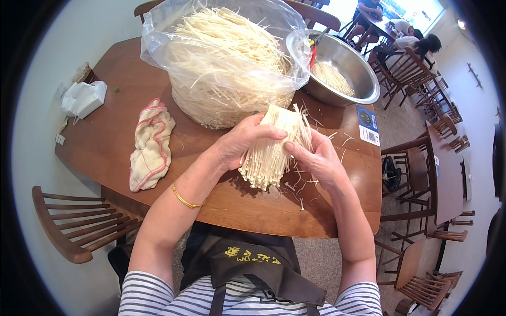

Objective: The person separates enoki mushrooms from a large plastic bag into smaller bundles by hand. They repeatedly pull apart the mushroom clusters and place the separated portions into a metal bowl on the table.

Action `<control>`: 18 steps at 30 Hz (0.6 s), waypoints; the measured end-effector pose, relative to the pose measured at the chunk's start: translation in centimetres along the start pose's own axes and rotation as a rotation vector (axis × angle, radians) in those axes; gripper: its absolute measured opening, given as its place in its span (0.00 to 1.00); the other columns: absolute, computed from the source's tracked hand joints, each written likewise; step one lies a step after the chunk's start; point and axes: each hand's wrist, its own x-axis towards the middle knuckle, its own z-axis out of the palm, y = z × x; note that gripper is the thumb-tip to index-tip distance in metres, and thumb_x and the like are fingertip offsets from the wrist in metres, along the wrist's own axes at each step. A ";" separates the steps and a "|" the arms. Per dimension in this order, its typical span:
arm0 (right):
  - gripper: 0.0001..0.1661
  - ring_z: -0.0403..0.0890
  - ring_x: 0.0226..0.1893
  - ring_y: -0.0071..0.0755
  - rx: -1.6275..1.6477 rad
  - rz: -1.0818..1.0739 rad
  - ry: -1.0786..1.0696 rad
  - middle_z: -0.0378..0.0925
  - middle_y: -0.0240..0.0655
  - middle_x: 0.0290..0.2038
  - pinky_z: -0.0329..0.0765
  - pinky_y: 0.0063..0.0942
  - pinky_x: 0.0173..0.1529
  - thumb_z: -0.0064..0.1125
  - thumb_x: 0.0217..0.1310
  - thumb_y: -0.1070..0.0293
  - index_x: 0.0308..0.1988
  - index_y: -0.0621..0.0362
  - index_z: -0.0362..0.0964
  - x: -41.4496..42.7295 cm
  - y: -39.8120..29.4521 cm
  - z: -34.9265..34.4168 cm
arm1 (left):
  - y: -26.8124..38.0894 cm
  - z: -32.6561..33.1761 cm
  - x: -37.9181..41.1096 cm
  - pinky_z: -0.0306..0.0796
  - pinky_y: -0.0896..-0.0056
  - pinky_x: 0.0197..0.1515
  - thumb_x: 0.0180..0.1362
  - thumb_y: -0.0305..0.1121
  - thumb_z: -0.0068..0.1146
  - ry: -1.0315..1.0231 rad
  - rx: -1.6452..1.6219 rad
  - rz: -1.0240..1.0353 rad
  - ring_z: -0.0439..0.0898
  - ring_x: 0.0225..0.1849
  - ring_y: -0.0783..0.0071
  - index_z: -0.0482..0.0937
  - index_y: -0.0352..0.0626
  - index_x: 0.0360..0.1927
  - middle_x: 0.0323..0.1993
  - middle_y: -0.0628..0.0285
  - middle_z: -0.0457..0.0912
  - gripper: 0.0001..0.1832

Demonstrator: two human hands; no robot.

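Between my two hands is a thick bunch of enoki mushrooms, its caps pointing down towards me and its cut ends away. My left hand grips it from the left, thumb laid across the stems. On the other side my right hand holds the bunch's right edge, thumb pressed on the stems. Loose strands lie on the wooden table under and beside it. Just beyond my hands stands a large clear plastic bag filled with enoki mushrooms.
A steel basin at the back right holds an enoki bunch and a red-handled tool. A folded cloth lies left, near a white tissue pack. A printed-code sticker marks the right edge. People sit at a far table.
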 end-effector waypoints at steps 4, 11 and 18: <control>0.11 0.57 0.17 0.08 0.100 0.050 -0.095 0.64 0.18 0.21 0.51 0.11 0.18 0.59 0.58 0.65 0.38 0.58 0.69 -0.1 -0.2 -1.3 | 0.5 0.3 -0.3 0.76 0.72 0.43 0.49 0.32 0.57 -0.008 -0.023 -0.013 0.78 0.41 0.73 0.66 0.34 0.53 0.43 0.57 0.76 0.27; 0.08 0.54 0.15 0.10 0.585 -0.010 -0.337 0.55 0.18 0.17 0.50 0.12 0.18 0.46 0.65 0.66 0.36 0.58 0.68 0.3 0.3 -3.5 | 0.3 0.0 -0.1 0.77 0.71 0.41 0.48 0.31 0.58 -0.018 0.006 -0.025 0.79 0.39 0.73 0.66 0.33 0.53 0.42 0.57 0.76 0.27; 0.10 0.58 0.14 0.12 0.718 -0.135 -0.293 0.60 0.22 0.18 0.54 0.12 0.18 0.45 0.64 0.67 0.39 0.62 0.67 0.0 -1.3 -5.0 | 0.3 -0.2 -0.1 0.77 0.71 0.41 0.47 0.31 0.58 -0.022 -0.034 -0.026 0.79 0.38 0.71 0.65 0.33 0.53 0.41 0.56 0.76 0.28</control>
